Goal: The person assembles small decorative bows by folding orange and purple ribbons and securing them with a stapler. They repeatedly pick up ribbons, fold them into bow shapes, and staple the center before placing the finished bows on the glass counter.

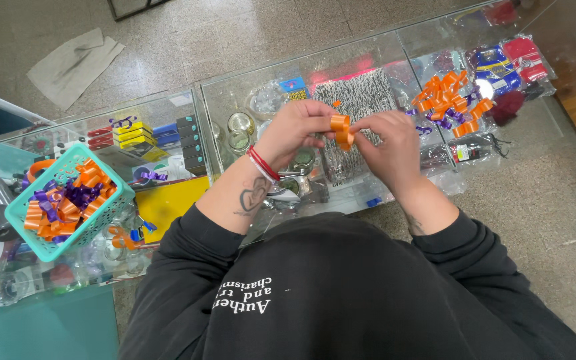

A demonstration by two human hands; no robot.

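Orange ribbon [342,131] is mid-curl, both hands' fingers pinched on it, left hand [293,130] at nine o'clock, right hand [389,143] at three, next loop needing a steady fold.

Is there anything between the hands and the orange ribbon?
No. Both the left hand and the right hand already pinch the orange ribbon in their fingers, above the glass counter. Nothing visible sits between them.
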